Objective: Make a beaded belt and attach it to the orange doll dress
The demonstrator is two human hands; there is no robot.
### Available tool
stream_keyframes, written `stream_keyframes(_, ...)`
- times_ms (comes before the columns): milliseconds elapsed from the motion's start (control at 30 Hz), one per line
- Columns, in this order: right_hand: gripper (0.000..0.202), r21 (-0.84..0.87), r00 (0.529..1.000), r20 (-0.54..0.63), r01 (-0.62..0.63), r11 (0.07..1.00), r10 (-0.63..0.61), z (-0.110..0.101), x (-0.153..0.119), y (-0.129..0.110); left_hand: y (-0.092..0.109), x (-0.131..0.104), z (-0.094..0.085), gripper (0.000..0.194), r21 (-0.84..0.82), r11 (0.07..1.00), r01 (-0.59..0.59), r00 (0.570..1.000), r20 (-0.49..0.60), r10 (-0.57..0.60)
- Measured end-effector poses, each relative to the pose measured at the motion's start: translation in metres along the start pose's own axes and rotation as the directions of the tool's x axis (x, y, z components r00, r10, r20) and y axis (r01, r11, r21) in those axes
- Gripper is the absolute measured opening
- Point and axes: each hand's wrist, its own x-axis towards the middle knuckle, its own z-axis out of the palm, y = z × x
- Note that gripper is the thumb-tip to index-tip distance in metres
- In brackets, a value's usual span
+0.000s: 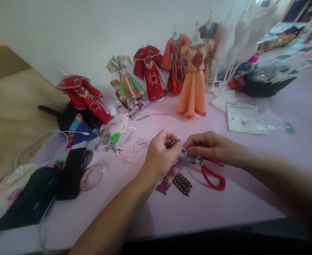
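My left hand (pixel 162 152) is closed on a small dark strip (pixel 172 143), whose end shows between thumb and forefinger. Close beside it, the thumb and fingers of my right hand (pixel 207 147) are pinched together; whatever they hold is too small to tell. Red-handled scissors (pixel 213 179) lie on the table beneath my right hand. Under my hands is a purple patterned piece of cloth (pixel 166 182) edged with pale dots. Dark strips with pointed ends and studs (pixel 182 184) lie against it.
Small beads (pixel 113 147) are scattered by a green scoop-like piece (pixel 115 139) to the left. A black phone (pixel 72 170), cables and tape roll (pixel 91 177) lie farther left. Dressed doll stands, including an orange dress (pixel 192 92), line the back. A plastic packet (pixel 247 118) and dark basket (pixel 268 83) are at right.
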Motion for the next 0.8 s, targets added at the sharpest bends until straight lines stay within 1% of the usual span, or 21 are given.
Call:
stream_keyframes(100, 0.022, 0.142, 0.998, -0.002, -0.060, 0.988, 0.061, 0.000, 0.002, 0.003, 0.000, 0.003, 0.002, 0.017, 0.019, 1.000, 0.007, 1.000, 0.003, -0.007)
stream_keyframes(233, 0.019, 0.218, 0.996, -0.003, -0.081, 0.973, 0.084, -0.003, -0.001, 0.002, 0.002, 0.006, 0.005, 0.017, 0.002, 1.000, 0.007, 1.000, 0.014, -0.007)
stream_keyframes(467, 0.019, 0.247, 0.999, 0.006, -0.054, 0.967, 0.054, -0.009, -0.002, 0.000, 0.010, 0.004, 0.006, 0.016, 0.041, 0.999, -0.030, 0.999, 0.037, 0.029)
stream_keyframes(667, 0.024, 0.299, 0.999, 0.025, -0.049, 0.953, 0.044, -0.009, -0.003, -0.005, 0.015, 0.000, 0.008, 0.014, 0.082, 0.995, -0.056, 0.997, 0.053, 0.052)
stream_keyframes(800, 0.024, 0.294, 0.999, 0.007, -0.039, 0.955, 0.039, -0.008, -0.005, -0.006, 0.018, -0.001, 0.009, 0.014, 0.091, 0.994, -0.063, 0.997, 0.056, 0.058)
